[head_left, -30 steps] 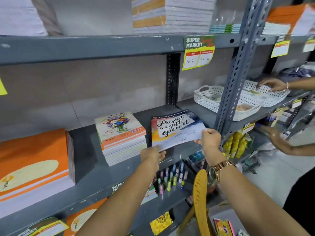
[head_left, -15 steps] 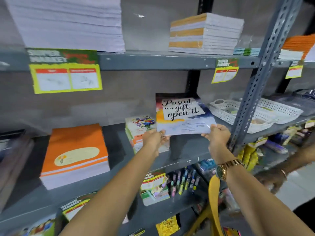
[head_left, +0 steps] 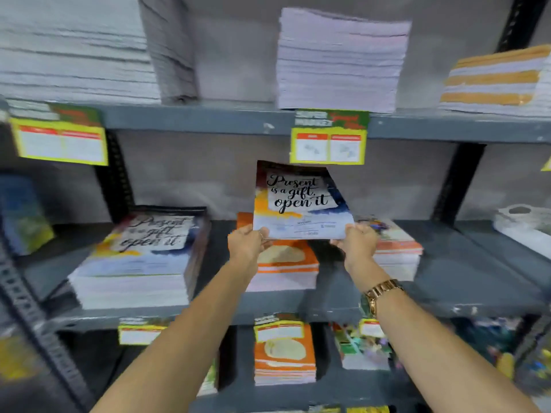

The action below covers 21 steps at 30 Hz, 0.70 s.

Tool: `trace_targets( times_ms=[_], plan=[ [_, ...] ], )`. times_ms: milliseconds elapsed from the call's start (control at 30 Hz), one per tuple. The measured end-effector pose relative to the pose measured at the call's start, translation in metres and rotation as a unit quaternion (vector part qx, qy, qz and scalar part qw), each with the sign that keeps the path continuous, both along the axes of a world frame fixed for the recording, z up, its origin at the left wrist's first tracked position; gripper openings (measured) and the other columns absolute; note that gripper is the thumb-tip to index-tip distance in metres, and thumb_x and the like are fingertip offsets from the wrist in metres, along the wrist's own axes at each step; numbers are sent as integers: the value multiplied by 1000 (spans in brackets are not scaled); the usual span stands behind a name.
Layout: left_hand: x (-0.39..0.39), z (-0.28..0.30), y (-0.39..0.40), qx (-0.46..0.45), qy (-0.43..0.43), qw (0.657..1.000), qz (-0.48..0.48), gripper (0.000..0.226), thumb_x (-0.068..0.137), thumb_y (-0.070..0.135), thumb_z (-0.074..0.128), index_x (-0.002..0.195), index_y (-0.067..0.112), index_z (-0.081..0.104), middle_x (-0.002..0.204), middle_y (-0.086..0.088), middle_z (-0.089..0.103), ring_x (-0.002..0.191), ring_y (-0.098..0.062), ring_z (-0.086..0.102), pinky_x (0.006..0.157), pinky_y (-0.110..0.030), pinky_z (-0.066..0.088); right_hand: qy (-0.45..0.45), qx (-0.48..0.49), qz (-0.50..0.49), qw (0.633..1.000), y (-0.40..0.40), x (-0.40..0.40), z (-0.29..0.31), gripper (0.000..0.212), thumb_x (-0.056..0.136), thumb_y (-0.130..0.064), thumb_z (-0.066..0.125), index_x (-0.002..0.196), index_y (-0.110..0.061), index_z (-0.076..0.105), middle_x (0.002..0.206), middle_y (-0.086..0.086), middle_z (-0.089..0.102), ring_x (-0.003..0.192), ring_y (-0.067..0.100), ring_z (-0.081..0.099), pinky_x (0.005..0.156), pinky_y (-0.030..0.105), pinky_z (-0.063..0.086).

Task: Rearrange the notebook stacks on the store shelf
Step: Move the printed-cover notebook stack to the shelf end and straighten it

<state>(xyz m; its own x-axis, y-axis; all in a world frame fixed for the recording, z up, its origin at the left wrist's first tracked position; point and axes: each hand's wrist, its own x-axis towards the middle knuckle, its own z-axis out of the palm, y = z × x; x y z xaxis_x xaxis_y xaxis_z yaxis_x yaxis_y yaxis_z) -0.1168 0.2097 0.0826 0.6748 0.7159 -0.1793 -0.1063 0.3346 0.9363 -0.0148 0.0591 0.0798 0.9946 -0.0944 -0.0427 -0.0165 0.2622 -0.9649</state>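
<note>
I hold a notebook (head_left: 298, 201) with the words "Present is a gift, open it" up in front of the middle shelf (head_left: 328, 305). My left hand (head_left: 247, 242) grips its lower left corner and my right hand (head_left: 357, 242) its lower right corner. To the left on the shelf lies a tall stack of the same notebooks (head_left: 140, 257). Behind my hands sits an orange notebook stack (head_left: 286, 263), and to its right a floral-cover stack (head_left: 396, 248).
The upper shelf (head_left: 208, 117) carries tall pale paper stacks (head_left: 343, 58) and an orange-striped stack (head_left: 495, 81). Yellow price tags (head_left: 328, 138) hang from its edge. The lower shelf holds an orange stack (head_left: 283, 356) and colourful items. Grey uprights (head_left: 38, 332) frame the bay.
My view and both hands have swung left along the shelf with the notebook, past the floral and orange stacks; the matching stack has come into view on the left.
</note>
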Motion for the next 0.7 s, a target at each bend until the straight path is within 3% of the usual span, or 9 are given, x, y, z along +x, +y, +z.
trace_targets(
  times_ms=[100, 200, 300, 367, 467, 567, 633, 700],
  plan=[
    [-36, 4, 39, 31, 19, 999, 39, 18, 88, -8, 51, 103, -8, 60, 93, -15, 63, 54, -12, 56, 43, -14, 51, 5, -8, 47, 999, 47, -28, -1, 21, 92, 3, 42, 74, -5, 49, 75, 9, 54, 51, 21, 54, 34, 19, 51],
    [-73, 5, 74, 42, 28, 995, 82, 19, 90, -8, 48, 106, -5, 57, 99, -14, 62, 61, -15, 56, 49, -15, 53, 3, -32, 88, 996, 91, -54, -6, 15, 92, 0, 42, 80, -4, 51, 79, 11, 57, 47, 22, 58, 37, 20, 51],
    [-106, 5, 108, 28, 50, 989, 138, 15, 90, -10, 46, 103, -5, 50, 107, -15, 57, 70, -24, 58, 35, -11, 48, -1, -56, 124, 991, 129, -79, -10, 7, 93, -2, 44, 92, -4, 51, 77, 13, 59, 36, 14, 59, 31, 16, 45],
    [-122, 3, 127, 35, 68, 983, 165, 19, 90, -8, 46, 107, -8, 53, 106, -15, 56, 66, -22, 57, 35, -10, 47, -9, -60, 145, 988, 152, -92, -11, 7, 93, -1, 45, 92, -2, 51, 83, 15, 58, 38, 13, 59, 31, 15, 46],
    [-144, -4, 152, 71, 93, 974, 194, 18, 89, -8, 47, 76, 3, 52, 97, -12, 56, 65, -23, 55, 45, -20, 52, -7, -71, 172, 982, 183, -113, -18, 14, 92, -1, 45, 100, 3, 56, 93, 17, 61, 51, 17, 62, 39, 17, 54],
    [-162, -14, 174, 101, 121, 964, 216, 32, 86, -9, 50, 62, 12, 46, 73, -7, 52, 61, -26, 51, 65, -34, 48, 7, -66, 189, 980, 207, -130, -25, 18, 92, 1, 46, 104, 8, 56, 96, 19, 62, 57, 22, 61, 41, 20, 56],
    [-170, -19, 186, 112, 138, 959, 219, 42, 83, -10, 51, 55, 18, 38, 64, -6, 43, 68, -24, 48, 68, -36, 41, 19, -78, 195, 978, 216, -140, -29, 17, 91, 2, 47, 103, 9, 58, 92, 18, 61, 54, 22, 60, 45, 24, 56],
    [-180, -21, 197, 129, 165, 950, 230, 40, 85, -6, 54, 54, 16, 42, 61, -5, 46, 56, -25, 49, 69, -39, 47, 35, -96, 209, 972, 226, -149, -35, 15, 91, 1, 50, 99, 8, 60, 86, 17, 61, 58, 30, 64, 46, 24, 54]
  ],
)
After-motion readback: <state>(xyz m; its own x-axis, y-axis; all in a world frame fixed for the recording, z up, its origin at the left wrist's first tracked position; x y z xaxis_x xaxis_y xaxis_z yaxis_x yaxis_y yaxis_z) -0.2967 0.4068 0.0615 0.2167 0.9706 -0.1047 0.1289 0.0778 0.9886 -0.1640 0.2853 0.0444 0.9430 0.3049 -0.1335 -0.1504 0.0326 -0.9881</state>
